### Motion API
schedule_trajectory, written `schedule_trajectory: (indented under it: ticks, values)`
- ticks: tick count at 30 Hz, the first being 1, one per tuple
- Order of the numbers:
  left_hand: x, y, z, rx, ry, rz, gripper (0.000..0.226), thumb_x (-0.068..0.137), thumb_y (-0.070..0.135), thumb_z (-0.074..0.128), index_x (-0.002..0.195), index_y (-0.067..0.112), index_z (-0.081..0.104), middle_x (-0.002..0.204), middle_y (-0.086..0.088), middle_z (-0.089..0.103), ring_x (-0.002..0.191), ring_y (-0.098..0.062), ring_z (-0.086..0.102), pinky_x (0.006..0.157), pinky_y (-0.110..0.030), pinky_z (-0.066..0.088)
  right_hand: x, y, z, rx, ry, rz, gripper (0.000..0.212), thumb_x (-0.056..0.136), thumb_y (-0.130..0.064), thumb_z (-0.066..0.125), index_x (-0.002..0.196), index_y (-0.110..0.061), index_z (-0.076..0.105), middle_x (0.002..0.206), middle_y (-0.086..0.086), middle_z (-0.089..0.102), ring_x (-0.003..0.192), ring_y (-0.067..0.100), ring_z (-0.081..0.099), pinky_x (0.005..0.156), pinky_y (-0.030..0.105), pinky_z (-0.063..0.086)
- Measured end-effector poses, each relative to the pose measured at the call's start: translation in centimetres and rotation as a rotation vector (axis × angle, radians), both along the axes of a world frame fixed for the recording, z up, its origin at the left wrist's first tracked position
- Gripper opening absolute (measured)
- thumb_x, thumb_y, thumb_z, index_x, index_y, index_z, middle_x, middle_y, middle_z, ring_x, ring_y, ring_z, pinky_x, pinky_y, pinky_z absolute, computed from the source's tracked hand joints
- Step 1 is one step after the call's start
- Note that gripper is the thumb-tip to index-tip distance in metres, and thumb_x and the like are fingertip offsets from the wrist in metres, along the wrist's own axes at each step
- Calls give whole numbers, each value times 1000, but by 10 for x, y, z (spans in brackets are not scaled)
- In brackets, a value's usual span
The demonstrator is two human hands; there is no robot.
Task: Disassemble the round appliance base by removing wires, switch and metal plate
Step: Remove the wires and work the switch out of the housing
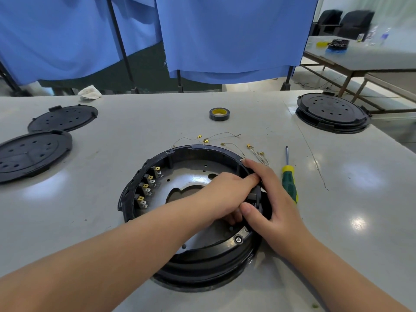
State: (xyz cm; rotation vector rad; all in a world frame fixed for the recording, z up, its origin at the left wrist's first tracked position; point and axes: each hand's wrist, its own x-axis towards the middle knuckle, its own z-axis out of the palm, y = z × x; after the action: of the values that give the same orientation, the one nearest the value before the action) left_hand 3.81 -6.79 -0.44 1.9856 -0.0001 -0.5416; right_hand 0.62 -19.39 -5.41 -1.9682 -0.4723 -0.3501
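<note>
At base (pixel 202 251) right rim | both hands, left (pixel 227 194) and right (pixel 276 199), grip what looks like switch (pixel 255 195) | no legible writing

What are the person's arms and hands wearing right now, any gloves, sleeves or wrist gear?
Nothing shows on either one. The left hand and right hand are bare, with no gloves, rings or tape. Both forearms are uncovered as far as the frame's edge: no sleeves, watch or wrist strap in view. The nails are short and unpainted.

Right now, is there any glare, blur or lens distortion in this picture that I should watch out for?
Head view: ceiling-light glare spots on the table and on the metal plate inside the round base; wide-angle bending curves the table edges; the far chairs are smeared, while both hands, left and right, look sharp.
</note>
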Motion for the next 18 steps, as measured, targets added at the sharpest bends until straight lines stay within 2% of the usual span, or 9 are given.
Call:
schedule_trajectory:
  ticks: [6,10,13,18]
  values:
    - [1,0,-1,80,-23,-15,55,93,57,42,57,16,52,32,-2,48,31,-16,47,35,-13,33,0,0,0,4,5,-2,73,71,-43,58,140,-25,41,135,-15,50,128,6,47,103,26,39]
    - [2,1,8,38,129,-86,41,87,47,53,68,11,58,34,-1,52,30,-15,52,37,-15,42,0,1,1,19,-1,-6,72,72,-44,58,139,-26,41,136,-16,50,129,6,46,103,22,38]
    - [5,5,22,30,207,-196,30,80,37,63,89,8,64,44,0,56,41,-15,60,45,-21,50,-1,1,1,36,16,-5,72,71,-45,60,138,-29,42,134,-19,51,126,4,49,100,23,40]
    - [4,-8,42,236,160,-335,21,84,22,58,99,9,66,70,-4,66,54,-14,63,56,-22,55,-2,0,3,47,34,-2,72,68,-45,62,136,-28,44,126,-19,56,118,3,55,95,24,45]
